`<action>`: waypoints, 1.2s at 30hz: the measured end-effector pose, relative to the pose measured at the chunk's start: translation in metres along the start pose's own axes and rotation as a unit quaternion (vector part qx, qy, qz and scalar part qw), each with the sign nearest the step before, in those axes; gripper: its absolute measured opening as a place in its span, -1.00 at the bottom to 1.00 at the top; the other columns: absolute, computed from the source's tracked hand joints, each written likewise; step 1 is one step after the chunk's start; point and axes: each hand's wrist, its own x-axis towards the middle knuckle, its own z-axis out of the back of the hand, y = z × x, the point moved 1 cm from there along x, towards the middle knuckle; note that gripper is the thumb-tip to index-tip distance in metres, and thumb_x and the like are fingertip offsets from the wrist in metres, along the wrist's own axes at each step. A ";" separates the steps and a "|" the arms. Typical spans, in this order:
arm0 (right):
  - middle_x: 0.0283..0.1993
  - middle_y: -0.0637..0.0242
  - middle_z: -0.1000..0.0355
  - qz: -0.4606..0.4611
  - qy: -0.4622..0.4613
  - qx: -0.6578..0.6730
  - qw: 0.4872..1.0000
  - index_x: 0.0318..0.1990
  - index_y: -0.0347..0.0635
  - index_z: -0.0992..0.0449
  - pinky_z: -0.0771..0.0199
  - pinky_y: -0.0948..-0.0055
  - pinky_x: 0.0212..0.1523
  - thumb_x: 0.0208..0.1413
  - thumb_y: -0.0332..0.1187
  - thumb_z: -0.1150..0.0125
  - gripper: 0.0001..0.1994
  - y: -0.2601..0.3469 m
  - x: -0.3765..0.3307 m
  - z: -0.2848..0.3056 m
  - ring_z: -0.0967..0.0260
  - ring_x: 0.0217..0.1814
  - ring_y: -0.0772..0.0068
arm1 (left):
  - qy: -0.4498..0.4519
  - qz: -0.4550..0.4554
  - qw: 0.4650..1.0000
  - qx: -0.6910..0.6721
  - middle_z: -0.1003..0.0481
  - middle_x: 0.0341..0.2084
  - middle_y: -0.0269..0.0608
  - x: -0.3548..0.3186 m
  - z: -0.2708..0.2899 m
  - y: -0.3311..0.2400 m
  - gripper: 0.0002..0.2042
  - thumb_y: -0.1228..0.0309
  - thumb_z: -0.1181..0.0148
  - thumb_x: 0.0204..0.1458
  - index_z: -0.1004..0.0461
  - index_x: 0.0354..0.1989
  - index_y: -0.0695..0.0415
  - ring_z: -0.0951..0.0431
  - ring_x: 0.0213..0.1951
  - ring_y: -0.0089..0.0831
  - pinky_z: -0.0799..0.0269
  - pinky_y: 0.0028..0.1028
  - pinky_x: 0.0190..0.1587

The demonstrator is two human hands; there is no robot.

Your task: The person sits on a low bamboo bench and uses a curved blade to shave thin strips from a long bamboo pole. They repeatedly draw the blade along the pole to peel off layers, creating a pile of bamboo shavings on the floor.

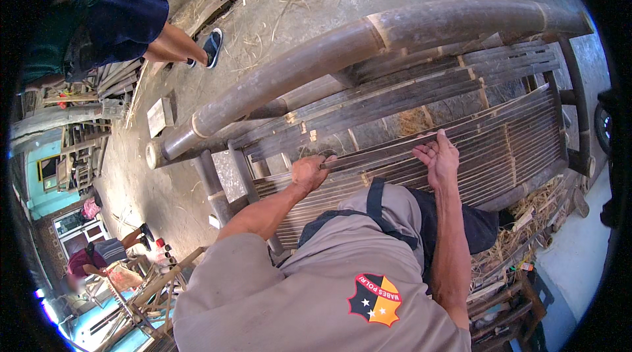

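Observation:
A long, thin bamboo strip (378, 156) lies slantwise over the slatted top of a bamboo bench. My left hand (312, 172) is closed around the strip's left end. My right hand (437, 158) is at the strip farther right, its fingers curled with the strip at the fingertips. Below both hands, narrow parallel slats (461, 161) form the seat. A gap shows the floor between these slats and the wider, darker slats (395, 99) beyond. A thick bamboo rail (289, 82) runs along the far side of the bench.
Upright bamboo posts (210, 177) stand at the bench's left end. A person in dark shorts (135, 26) is at the upper left; another person (99, 256) is bent over at the lower left. Straw and bamboo scraps (526, 220) litter the right side. A pale block (160, 117) lies on the floor.

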 end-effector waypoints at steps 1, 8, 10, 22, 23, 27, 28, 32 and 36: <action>-0.40 0.18 -0.33 0.005 0.000 -0.002 1.000 -0.28 -0.28 -0.33 -0.67 0.30 -0.41 0.27 -0.12 -0.09 -0.66 0.000 0.001 0.000 -0.47 -0.44 0.27 | 0.009 0.004 1.000 0.005 -0.55 -0.47 0.01 0.001 0.001 0.000 -0.51 -0.09 0.04 0.17 -0.57 -0.41 0.11 -0.54 -0.33 0.08 -0.42 -0.06 -0.26; -0.41 0.21 -0.28 -0.001 0.003 0.000 1.000 -0.23 -0.32 -0.30 -0.67 0.30 -0.42 0.28 -0.11 -0.07 -0.64 -0.001 0.005 -0.001 -0.47 -0.43 0.26 | 0.028 0.022 0.999 0.028 -0.54 -0.51 0.06 0.005 0.009 -0.003 -0.60 -0.03 -0.07 0.12 -0.60 -0.38 0.06 -0.54 -0.36 0.09 -0.42 -0.06 -0.29; -0.41 0.20 -0.29 -0.001 0.003 0.003 1.000 -0.22 -0.32 -0.30 -0.67 0.31 -0.42 0.29 -0.11 -0.06 -0.63 0.000 0.005 -0.003 -0.48 -0.43 0.25 | 0.014 0.005 1.000 0.006 -0.53 -0.52 0.06 0.008 0.012 -0.003 -0.59 -0.04 -0.07 0.12 -0.60 -0.40 0.07 -0.53 -0.37 0.10 -0.42 -0.05 -0.30; -0.46 0.26 -0.31 0.001 -0.013 -0.017 1.000 -0.27 -0.31 -0.33 -0.68 0.33 -0.41 0.31 -0.15 0.00 -0.67 -0.003 0.002 -0.002 -0.48 -0.47 0.32 | 0.071 0.044 0.996 0.018 -0.55 -0.48 0.08 0.004 0.002 0.003 -0.44 -0.20 0.06 0.11 -0.59 -0.39 0.10 -0.55 -0.32 0.11 -0.43 -0.04 -0.25; -0.45 0.24 -0.32 -0.005 -0.013 -0.021 1.000 -0.26 -0.33 -0.34 -0.67 0.33 -0.41 0.31 -0.15 -0.01 -0.66 -0.004 0.003 -0.002 -0.49 -0.46 0.31 | 0.069 0.044 0.997 0.015 -0.54 -0.48 0.08 0.004 0.002 0.004 -0.46 -0.19 0.02 0.10 -0.58 -0.38 0.10 -0.55 -0.32 0.11 -0.43 -0.05 -0.25; -0.40 0.17 -0.41 -0.035 -0.007 -0.069 0.997 -0.21 -0.38 -0.36 -0.65 0.37 -0.40 0.30 -0.14 -0.02 -0.63 -0.005 0.005 0.001 -0.54 -0.41 0.27 | 0.049 -0.027 0.998 0.033 -0.49 -0.27 0.02 0.004 0.010 0.001 -0.57 -0.03 -0.21 -0.02 -0.50 -0.20 0.11 -0.48 -0.13 0.03 -0.39 -0.12 -0.11; -0.39 0.15 -0.44 -0.032 -0.001 -0.092 0.995 -0.19 -0.39 -0.37 -0.65 0.39 -0.41 0.30 -0.13 -0.02 -0.62 -0.005 0.006 0.004 -0.55 -0.39 0.26 | 0.008 -0.078 0.997 0.026 -0.46 -0.20 0.01 0.005 0.013 -0.003 -0.56 0.01 -0.25 -0.04 -0.47 -0.15 0.11 -0.45 -0.08 0.01 -0.37 -0.14 -0.07; -0.32 0.07 -0.53 -0.043 0.001 -0.093 0.995 -0.11 -0.36 -0.40 -0.61 0.40 -0.35 0.30 -0.11 -0.01 -0.62 0.000 -0.006 0.030 -0.56 -0.35 0.27 | -0.070 -0.188 0.980 -0.005 -0.33 -0.05 -0.01 0.015 0.023 -0.032 -0.52 0.12 -0.31 -0.05 -0.38 -0.03 0.14 -0.33 0.04 -0.02 -0.30 -0.15 0.05; -0.31 0.08 -0.52 -0.009 -0.078 -0.076 0.994 -0.10 -0.36 -0.41 -0.59 0.39 -0.34 0.31 -0.12 0.01 -0.62 0.007 -0.025 0.070 -0.55 -0.35 0.28 | -0.022 -0.248 0.967 -0.055 -0.32 -0.02 0.06 0.051 0.015 -0.082 -0.55 0.23 -0.25 0.02 -0.36 0.04 0.17 -0.33 0.06 0.02 -0.29 -0.13 0.09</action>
